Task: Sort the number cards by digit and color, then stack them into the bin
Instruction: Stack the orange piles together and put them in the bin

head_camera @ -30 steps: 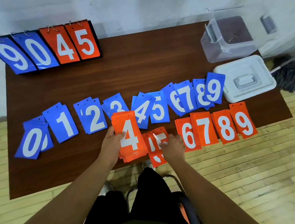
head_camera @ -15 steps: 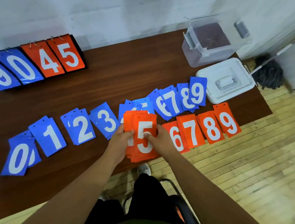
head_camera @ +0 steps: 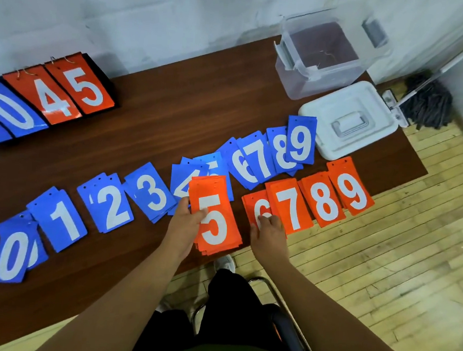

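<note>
My left hand (head_camera: 184, 221) grips an orange card stack (head_camera: 216, 215) by its left edge, with a 5 on top, near the table's front edge. My right hand (head_camera: 269, 229) rests its fingertips on the orange 6 cards (head_camera: 258, 205). Orange 7 (head_camera: 291, 205), 8 (head_camera: 324, 199) and 9 (head_camera: 351, 187) cards overlap to the right. Blue piles run in a row from 0 (head_camera: 10, 255) at the left to 9 (head_camera: 301, 140). The clear bin (head_camera: 325, 58) stands at the far right corner, apparently holding only a bit of wire.
The bin's white lid (head_camera: 348, 120) lies beside the blue 9. A scoreboard flip stand (head_camera: 51, 94) showing 0, 4, 5 stands at the back left. A mop (head_camera: 427, 105) leans by the wall. A chair (head_camera: 290, 326) and my legs are below the table edge.
The orange 5 cards went on top of the orange 4 stack. My right hand then let go of the stack and moved right onto the orange 6 cards.
</note>
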Demonstrator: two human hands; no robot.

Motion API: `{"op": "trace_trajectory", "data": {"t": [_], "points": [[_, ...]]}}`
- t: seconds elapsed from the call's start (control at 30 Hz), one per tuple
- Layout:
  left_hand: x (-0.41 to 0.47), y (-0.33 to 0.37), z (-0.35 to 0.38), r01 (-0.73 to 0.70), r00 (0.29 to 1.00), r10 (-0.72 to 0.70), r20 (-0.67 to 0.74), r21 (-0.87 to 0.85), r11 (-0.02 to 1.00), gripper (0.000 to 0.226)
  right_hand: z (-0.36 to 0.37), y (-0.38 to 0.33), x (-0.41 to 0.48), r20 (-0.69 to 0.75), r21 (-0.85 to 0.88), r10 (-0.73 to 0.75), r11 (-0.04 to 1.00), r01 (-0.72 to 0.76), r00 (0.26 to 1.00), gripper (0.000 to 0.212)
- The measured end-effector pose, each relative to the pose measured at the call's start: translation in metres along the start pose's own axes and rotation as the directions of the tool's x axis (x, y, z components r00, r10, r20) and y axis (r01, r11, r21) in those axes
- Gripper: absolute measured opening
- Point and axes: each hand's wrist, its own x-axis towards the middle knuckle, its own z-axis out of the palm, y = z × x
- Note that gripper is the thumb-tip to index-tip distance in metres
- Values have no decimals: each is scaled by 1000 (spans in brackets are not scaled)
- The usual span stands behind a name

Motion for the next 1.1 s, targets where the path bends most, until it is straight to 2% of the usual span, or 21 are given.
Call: {"op": "trace_trajectory", "data": {"t": [0.1, 0.2, 0.27, 0.33, 0.4, 0.47, 0.53, 0.6, 0.67, 0.73, 0.8, 0.9, 1.0, 1.1], "points": [[3, -1, 2, 14, 999, -14, -32, -3, 1000, 42, 12, 0, -4, 21, -160, -102, 982, 104, 995, 51], [4, -1, 2, 29, 996, -30, -84, -19, 999, 44, 23, -10, -9, 93, -194, -199, 957, 214, 976, 56], [4, -1, 0, 17, 994, -25, -106, -78, 997, 42, 28, -12, -10, 65, -192, -229, 952, 238, 971, 53], [4, 2, -3, 11, 991, -29, -132, -130, 991, 40, 26, -13, -5, -25, -187, -169, 969, 162, 985, 50], [5, 3, -8, 16, 988, -38, -151, -142, 990, 38, 19, -14, 5, -86, -175, -50, 984, 34, 995, 64], [6, 3, -12, 24, 988, -44, -149, -137, 990, 35, 14, -14, 15, -76, -186, 11, 982, -25, 997, 81], [7, 3, -15, 21, 988, -41, -147, -139, 990, 33, 12, -17, 20, -46, -178, 53, 982, -60, 998, 89], [7, 1, -17, 12, 987, -32, -156, -130, 992, 31, 11, -23, 22, -14, -137, 138, 981, -139, 990, 88], [6, -1, -18, 8, 987, -27, -161, -120, 993, 32, 8, -24, 22, 19, -93, 147, 985, -145, 989, 72], [7, -3, -20, 18, 985, -39, -170, -124, 992, 35, 6, -18, 27, 20, 49, 127, 991, -128, 992, 50], [9, 0, -21, 35, 978, -66, -198, -156, 987, 35, -6, -12, 33, 39, 298, 185, 936, -188, 982, 43], [12, 8, -18, 32, 972, -65, -224, -150, 988, 34, -39, -13, 38, 118, 675, 231, 695, -248, 966, 45], [15, 17, -6, -4, 975, -12, -222, -72, 997, 37, -66, -18, 40, 193, 812, 118, 539, -226, 974, 46], [13, 26, 11, -56, 992, 53, -111, -29, 998, 39, -75, -25, 41, 238, 818, 11, 538, -206, 971, 42]]}}
